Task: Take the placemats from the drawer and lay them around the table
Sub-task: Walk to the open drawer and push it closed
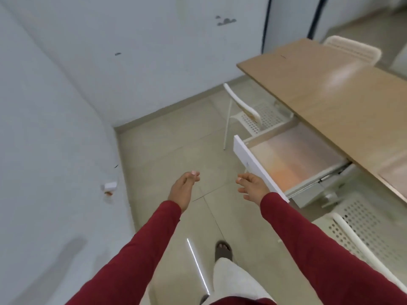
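A white-fronted drawer (253, 164) stands pulled out from under the wooden table (343, 93) on the right. Inside it lies a flat, pale translucent sheet with an orange tint, which looks like the placemats (295, 157). My right hand (251, 186) hovers with fingers spread just left of the drawer front, holding nothing. My left hand (182, 188) is out over the floor, further left, fingers loosely apart and empty. A pinkish mat edge (394, 172) shows on the table at the far right.
A white perforated chair (248, 115) stands tucked behind the drawer, another white chair (363, 225) sits at the near right, and a third (352, 48) at the table's far end. White walls meet in a corner on the left. My sandalled foot (223, 249) is on the tiled floor.
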